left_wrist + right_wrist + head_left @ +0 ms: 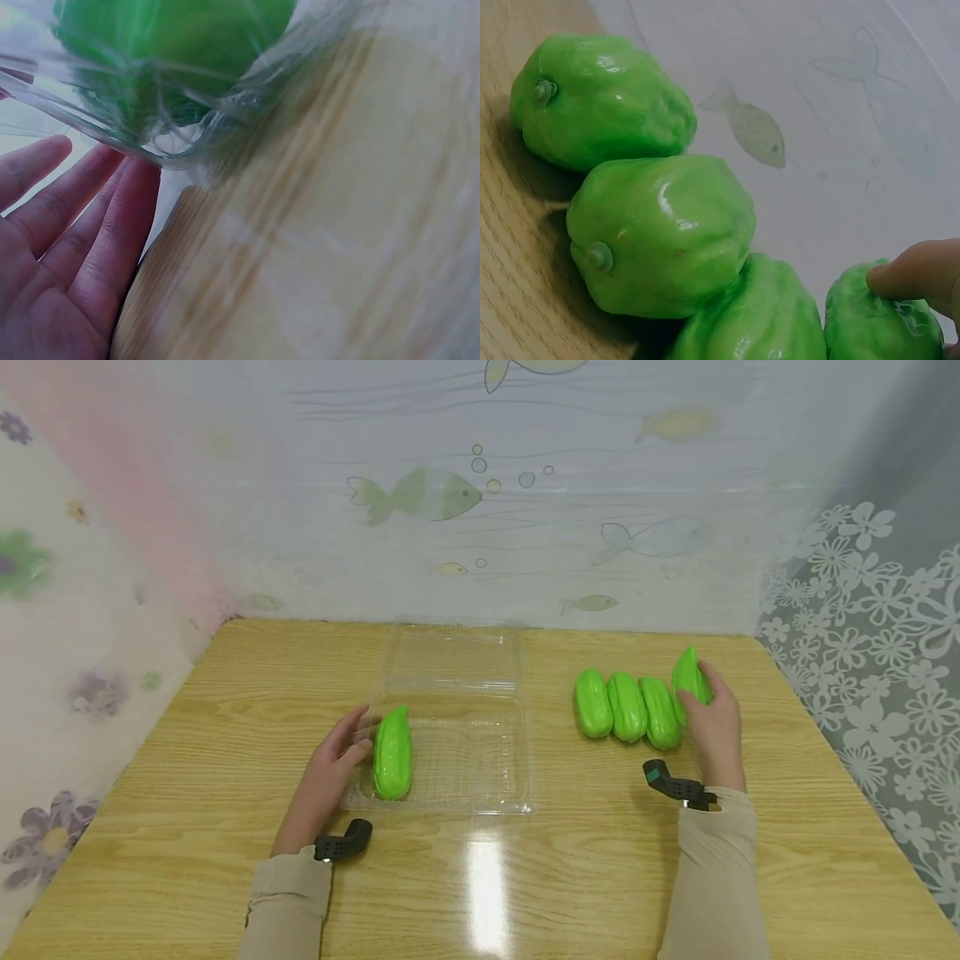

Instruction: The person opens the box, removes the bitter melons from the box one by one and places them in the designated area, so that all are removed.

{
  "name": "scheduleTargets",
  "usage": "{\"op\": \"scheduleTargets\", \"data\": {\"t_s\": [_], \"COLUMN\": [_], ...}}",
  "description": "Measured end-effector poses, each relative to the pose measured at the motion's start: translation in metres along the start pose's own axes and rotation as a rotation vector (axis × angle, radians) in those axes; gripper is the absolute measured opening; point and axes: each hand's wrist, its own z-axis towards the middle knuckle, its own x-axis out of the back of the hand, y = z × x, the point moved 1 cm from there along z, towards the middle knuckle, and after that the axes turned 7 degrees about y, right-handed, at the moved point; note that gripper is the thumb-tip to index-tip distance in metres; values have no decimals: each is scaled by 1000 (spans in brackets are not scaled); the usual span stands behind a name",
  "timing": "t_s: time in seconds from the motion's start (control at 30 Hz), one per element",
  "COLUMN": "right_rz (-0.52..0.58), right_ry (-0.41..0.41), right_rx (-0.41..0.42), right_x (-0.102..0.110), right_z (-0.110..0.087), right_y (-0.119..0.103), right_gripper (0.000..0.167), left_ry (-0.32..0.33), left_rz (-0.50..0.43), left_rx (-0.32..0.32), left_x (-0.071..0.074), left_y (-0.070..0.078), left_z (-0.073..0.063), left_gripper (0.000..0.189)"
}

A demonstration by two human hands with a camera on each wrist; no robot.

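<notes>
My right hand (716, 718) pinches a green bitter melon (686, 681), thumb on its near side, at the right end of a row. In the right wrist view the thumb presses on this ribbed, glossy melon (881, 322). Left of it lie three more bitter melons (627, 706), side by side. A clear plastic clamshell box (472, 806) stands left of centre with its lid laid back. One bitter melon (392, 756) lies lengthwise along the box's left side. My left hand (335, 768) is at the box's left wall, its extended fingers (112, 232) touching the rim from outside.
The wooden table (585, 877) reaches back to a wall (315, 560) printed with fish. The box's lid (453, 656) lies toward that wall. Each wrist carries a black camera mount, the left one (345, 841) near the box's front corner.
</notes>
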Motion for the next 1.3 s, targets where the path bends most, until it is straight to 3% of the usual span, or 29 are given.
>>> {"op": "scheduleTargets", "data": {"t_s": [0.3, 0.63, 1.07, 1.3], "right_rz": [-18, 27, 41, 72], "right_ry": [13, 29, -11, 77], "right_rx": [-13, -93, -178, -158], "right_x": [-2, -4, -2, -1], "right_z": [1, 3, 6, 5], "right_y": [5, 10, 25, 27], "right_gripper": [59, 59, 55, 50], "left_ry": [-5, -8, -17, -19], "left_rz": [-20, -36, -48, -34], "left_rx": [-20, -21, -17, -12], "left_x": [2, 3, 2, 3], "left_y": [-3, -6, -7, -6], "left_z": [2, 4, 6, 9], "left_gripper": [47, 47, 47, 47]}}
